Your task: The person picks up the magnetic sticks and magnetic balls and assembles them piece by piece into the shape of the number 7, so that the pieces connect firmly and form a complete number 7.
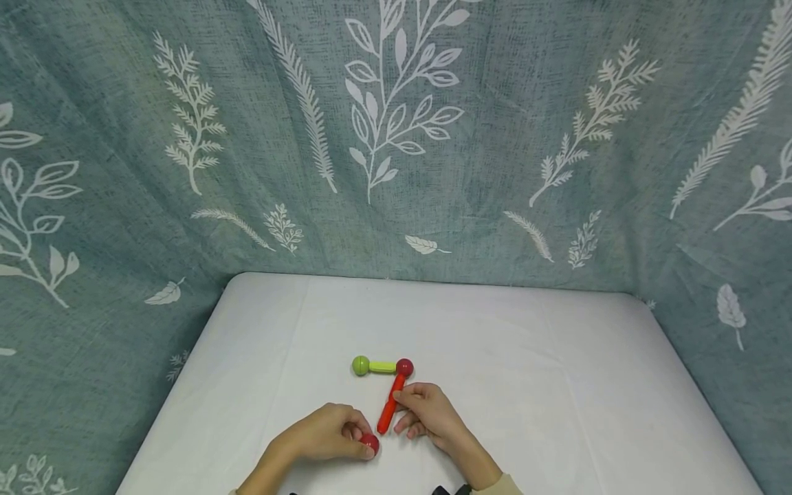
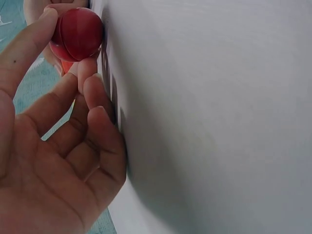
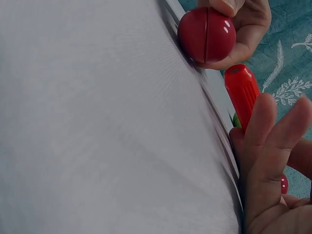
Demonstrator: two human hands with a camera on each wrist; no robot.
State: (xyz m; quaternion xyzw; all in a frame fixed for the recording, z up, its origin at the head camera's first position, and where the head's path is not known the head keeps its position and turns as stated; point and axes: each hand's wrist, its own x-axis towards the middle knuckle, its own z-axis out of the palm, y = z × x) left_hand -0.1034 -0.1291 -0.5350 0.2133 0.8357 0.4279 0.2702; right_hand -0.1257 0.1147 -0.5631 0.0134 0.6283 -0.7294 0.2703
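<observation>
A big blue-green cloth with white leaves (image 1: 396, 137) is hanging all around the back and sides, and a white table (image 1: 557, 385) is sitting in front of it. Near the front edge of the table, two hands are working close together. The left hand (image 1: 324, 433) is resting on the table with its fingers curled — it is pinching a loose red ball (image 1: 370, 443) between the thumb and the fingertips, right down on the white top. The left wrist view is showing the same red ball (image 2: 77, 33) squeezed at the fingertips (image 2: 92, 87), with the other fingers bent loosely under it. The right hand (image 1: 427, 412) is lying just beside it, and its thumb and fingers are holding a red stick (image 1: 390, 405) by its side. The red stick is lying flat on the table and pointing away from the person, and its near end is sitting close to the loose red ball but not touching it. At the far end of the stick another red ball (image 1: 405, 367) is stuck on. A short yellow-green stick (image 1: 382, 367) is joining that ball and running off to the left — a green ball (image 1: 361, 365) is sitting on its other end.
</observation>
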